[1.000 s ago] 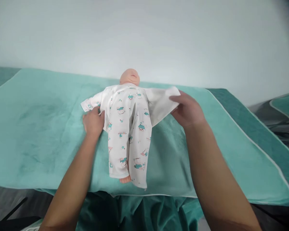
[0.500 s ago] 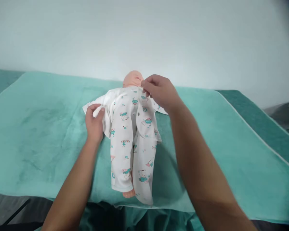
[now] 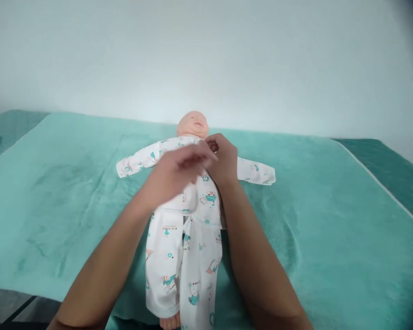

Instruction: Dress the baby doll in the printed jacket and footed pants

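Observation:
A baby doll (image 3: 194, 123) lies on its back, head toward the wall, in a white printed shirt (image 3: 209, 208) and matching trousers (image 3: 163, 261). The front of the shirt overlaps across the belly, and both sleeves spread out sideways. My right hand (image 3: 224, 158) is at the doll's upper chest, its curled fingers closed on the shirt's edge just below the neck. Over the middle of the chest hovers my left hand (image 3: 179, 172), blurred, with thumb and fingers apart and nothing seen between them. The hands hide much of the shirt's upper front.
A green cloth (image 3: 313, 220) covers the table under the doll, with a darker green band (image 3: 382, 169) at the right. A pale wall (image 3: 206, 55) rises behind the far edge. The grey floor (image 3: 3, 302) shows at the lower left.
My left hand has let go of the shirt's left side and moved right over the chest. That flap now lies across the belly. My right hand has come down from beside the head.

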The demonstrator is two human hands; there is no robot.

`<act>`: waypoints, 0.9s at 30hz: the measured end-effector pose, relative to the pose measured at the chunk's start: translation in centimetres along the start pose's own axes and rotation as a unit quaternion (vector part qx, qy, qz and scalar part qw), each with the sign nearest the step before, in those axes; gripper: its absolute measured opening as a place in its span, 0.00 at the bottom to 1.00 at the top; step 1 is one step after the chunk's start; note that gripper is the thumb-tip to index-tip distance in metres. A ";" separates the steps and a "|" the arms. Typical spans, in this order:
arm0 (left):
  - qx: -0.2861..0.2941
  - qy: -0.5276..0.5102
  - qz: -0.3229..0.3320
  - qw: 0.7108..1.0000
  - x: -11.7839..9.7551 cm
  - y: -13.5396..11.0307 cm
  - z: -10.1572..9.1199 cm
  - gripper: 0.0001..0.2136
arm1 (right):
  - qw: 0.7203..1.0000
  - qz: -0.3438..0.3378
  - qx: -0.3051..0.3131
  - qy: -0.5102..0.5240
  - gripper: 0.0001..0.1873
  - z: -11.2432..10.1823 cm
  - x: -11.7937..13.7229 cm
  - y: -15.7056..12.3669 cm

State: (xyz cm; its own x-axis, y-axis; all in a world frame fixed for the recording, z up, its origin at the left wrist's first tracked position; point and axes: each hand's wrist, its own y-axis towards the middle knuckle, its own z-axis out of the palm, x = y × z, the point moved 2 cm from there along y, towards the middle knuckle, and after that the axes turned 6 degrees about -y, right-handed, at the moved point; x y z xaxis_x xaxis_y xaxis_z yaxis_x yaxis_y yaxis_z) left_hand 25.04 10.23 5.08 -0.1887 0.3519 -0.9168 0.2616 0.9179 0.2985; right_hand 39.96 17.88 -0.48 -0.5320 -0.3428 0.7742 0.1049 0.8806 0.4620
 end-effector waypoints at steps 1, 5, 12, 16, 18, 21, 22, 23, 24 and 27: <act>-0.092 -0.002 -0.005 0.996 0.7 1.1 -1.0 0.09 | 1.000 -0.008 0.002 -0.012 0.10 0.2 0.1 0.0; -0.186 0.068 -0.077 0.977 4.0 5.4 -2.7 0.06 | 0.998 -0.012 0.035 -0.044 0.17 0.6 0.1 0.4; -0.132 0.182 -0.019 0.974 6.5 7.1 -1.3 0.06 | 0.997 0.017 0.073 -0.013 0.12 0.8 -0.4 1.3; -0.138 0.121 0.013 0.983 6.3 7.0 -1.3 0.05 | 0.997 0.040 0.003 0.068 0.07 0.8 0.1 1.0; -0.144 0.062 -0.005 0.988 6.2 7.0 -1.4 0.06 | 0.993 0.050 -0.007 0.108 0.07 0.9 0.2 0.8; -0.130 0.001 -0.029 0.991 6.1 7.0 -1.2 0.06 | 0.985 0.077 0.010 0.151 0.07 1.0 0.1 0.8; -0.121 -0.005 -0.032 0.992 6.1 7.0 -1.2 0.06 | 0.983 0.084 0.017 0.161 0.08 1.0 0.0 0.9; -0.114 -0.006 -0.033 0.993 6.1 7.0 -1.2 0.06 | 0.981 0.090 0.024 0.168 0.08 1.0 -0.1 0.9; -0.109 -0.008 -0.034 0.993 6.2 7.0 -1.1 0.06 | 0.980 0.094 0.032 0.175 0.09 1.0 -0.2 0.9; -0.107 -0.027 -0.036 0.993 6.9 7.1 -1.1 0.02 | 0.976 0.098 0.056 0.187 0.09 0.9 -0.5 1.0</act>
State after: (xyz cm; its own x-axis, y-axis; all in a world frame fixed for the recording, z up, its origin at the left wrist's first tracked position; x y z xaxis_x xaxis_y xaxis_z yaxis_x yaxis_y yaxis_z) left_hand 24.54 19.33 1.18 -0.1469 0.2781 -0.9493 0.0418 0.9606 0.2749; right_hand 39.52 19.22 -0.80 -0.1642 -0.2421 0.9562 0.0697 0.9641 0.2561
